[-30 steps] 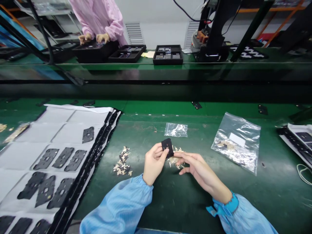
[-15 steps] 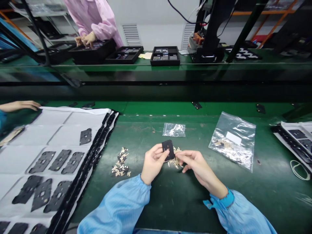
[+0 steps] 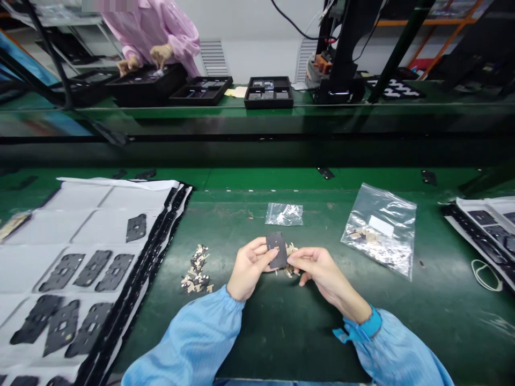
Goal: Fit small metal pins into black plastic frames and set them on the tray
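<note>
— While the left hand [image 3: 248, 269] and right hand [image 3: 326, 274] meet at centre frame above the green desk [image 3: 438, 332], what's that between them?

— A small black perforated pad [image 3: 277, 250], pinched between the left thumb and fingers! The right fingertips [image 3: 295, 258] sit against its lower right edge, though I can't tell whether they're gripping.

— How does it handle?

— It looks thin, light and probably a little flexible, so the edges seem the best place to hold it. Slippery? Can't tell from here.

— And around it?

— Tan scraps [image 3: 290, 249] lie just beyond the hands, with a tan-and-black heap [image 3: 196, 269] to the left and black pads [image 3: 135, 228] on a white sheet [image 3: 80, 225] at left of frame.
</note>
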Demonstrator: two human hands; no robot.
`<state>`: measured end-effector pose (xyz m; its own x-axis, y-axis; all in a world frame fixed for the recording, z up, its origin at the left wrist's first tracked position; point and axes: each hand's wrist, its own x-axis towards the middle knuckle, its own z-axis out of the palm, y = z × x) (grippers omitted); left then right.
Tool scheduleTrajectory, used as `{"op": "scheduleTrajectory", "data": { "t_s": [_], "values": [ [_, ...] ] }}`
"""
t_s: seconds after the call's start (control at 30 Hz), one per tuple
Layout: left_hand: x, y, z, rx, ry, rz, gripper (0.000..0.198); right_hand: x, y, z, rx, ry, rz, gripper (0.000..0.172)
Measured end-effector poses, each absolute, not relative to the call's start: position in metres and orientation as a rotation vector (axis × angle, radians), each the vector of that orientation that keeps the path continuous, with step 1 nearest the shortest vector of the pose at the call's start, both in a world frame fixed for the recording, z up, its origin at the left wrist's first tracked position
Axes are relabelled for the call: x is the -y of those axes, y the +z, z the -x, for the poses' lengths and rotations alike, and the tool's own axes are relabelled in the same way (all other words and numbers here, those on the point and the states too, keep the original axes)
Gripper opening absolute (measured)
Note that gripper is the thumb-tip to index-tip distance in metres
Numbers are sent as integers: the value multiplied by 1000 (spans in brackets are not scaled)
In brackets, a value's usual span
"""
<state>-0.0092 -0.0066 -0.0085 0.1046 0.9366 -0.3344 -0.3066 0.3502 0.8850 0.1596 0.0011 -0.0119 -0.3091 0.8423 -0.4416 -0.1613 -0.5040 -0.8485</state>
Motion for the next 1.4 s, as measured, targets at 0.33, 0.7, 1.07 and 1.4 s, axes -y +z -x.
{"op": "scheduleTrajectory", "data": {
  "t_s": [0.33, 0.7, 1.07, 1.4],
  "values": [
    [8, -13, 8, -1083, 1123, -785, 35, 3, -8, -156, 911, 1845, 1251, 23],
    [12, -7, 5, -893, 1123, -680, 28, -3, -10, -162, 697, 2249, 960, 25],
    [16, -16, -3, -948, 1274, -759, 22, 5, -15, -147, 833, 1707, 972, 17],
    [15, -14, 6, -1124, 1286, -1451, 8, 3, -7, -158, 1442, 1407, 996, 10]
  ]
}}
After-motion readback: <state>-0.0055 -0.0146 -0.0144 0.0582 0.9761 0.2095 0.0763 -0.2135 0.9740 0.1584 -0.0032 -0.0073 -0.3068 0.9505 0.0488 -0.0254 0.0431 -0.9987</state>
